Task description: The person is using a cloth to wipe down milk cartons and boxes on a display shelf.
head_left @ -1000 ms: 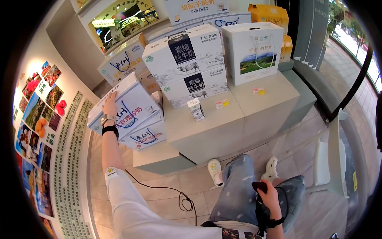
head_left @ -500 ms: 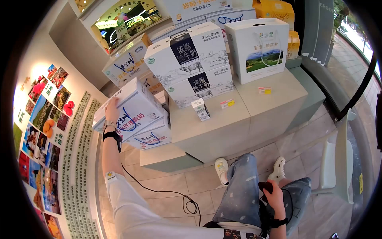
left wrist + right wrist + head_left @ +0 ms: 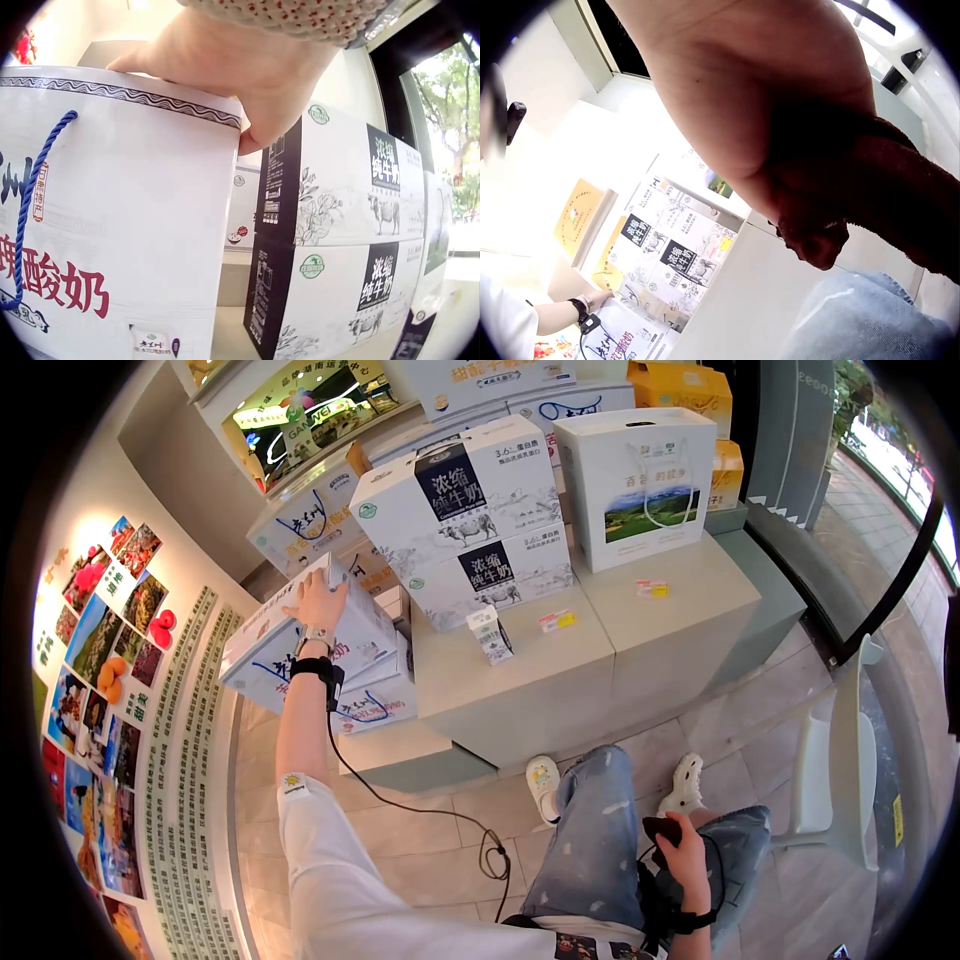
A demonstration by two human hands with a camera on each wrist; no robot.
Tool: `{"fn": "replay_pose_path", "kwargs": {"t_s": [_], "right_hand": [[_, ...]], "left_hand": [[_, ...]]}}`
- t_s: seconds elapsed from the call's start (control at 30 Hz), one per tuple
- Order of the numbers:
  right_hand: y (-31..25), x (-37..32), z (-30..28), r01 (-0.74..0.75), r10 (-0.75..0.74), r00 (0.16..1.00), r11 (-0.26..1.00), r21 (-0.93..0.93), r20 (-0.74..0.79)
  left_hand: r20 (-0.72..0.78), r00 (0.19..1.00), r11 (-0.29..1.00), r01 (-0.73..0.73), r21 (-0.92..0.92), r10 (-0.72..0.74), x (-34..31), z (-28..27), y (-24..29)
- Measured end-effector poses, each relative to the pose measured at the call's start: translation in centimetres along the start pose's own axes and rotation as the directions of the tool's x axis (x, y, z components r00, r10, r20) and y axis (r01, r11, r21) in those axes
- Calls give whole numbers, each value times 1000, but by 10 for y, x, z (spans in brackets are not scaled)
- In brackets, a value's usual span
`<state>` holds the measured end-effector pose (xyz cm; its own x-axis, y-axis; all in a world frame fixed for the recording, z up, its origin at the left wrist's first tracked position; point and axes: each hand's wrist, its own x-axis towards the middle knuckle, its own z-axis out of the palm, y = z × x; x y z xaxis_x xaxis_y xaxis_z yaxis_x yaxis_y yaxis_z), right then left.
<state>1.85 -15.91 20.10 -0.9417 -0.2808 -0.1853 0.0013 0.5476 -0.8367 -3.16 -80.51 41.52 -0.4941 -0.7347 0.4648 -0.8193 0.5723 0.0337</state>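
My left hand (image 3: 318, 606) rests on the top of a white yogurt carton (image 3: 270, 628), near its right edge, with the fingers spread. In the left wrist view the thumb hangs over the carton's side edge, beside a blue cord handle (image 3: 36, 187) on the front. A similar carton (image 3: 372, 698) lies underneath. Over the lap, my right hand (image 3: 688, 860) grips a dark brown thing with a fuzzy surface (image 3: 900, 195); its kind cannot be made out.
Two stacked milk cartons (image 3: 500, 510), a small milk carton (image 3: 490, 635) and a white gift bag (image 3: 632, 510) stand on the grey counter (image 3: 520, 690). Price tags lie in front. A cable (image 3: 430, 812) hangs from the left wrist. A white chair (image 3: 820, 770) stands at right.
My left hand has slid right and away across the carton's top, from its left part toward the right edge. My right hand keeps its hold over the lap.
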Motion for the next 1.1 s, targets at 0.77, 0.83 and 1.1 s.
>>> {"fn": "replay_pose_path", "kwargs": {"t_s": [0.77,0.83,1.1], "right_hand": [[4,-3,9,4,-6,999,999,46,50],[3,-3,9,14,-16,999,999,48,52],[7,-3,10,8,-11,999,998,59,48]], "left_hand": [[-55,944,938,-330,-109,326,-27,-10,-43],[-61,939,937,-343,-69,339,-31,-12,-37],[-52,849,846,-529,-63,527,-28,-18,-38]]}}
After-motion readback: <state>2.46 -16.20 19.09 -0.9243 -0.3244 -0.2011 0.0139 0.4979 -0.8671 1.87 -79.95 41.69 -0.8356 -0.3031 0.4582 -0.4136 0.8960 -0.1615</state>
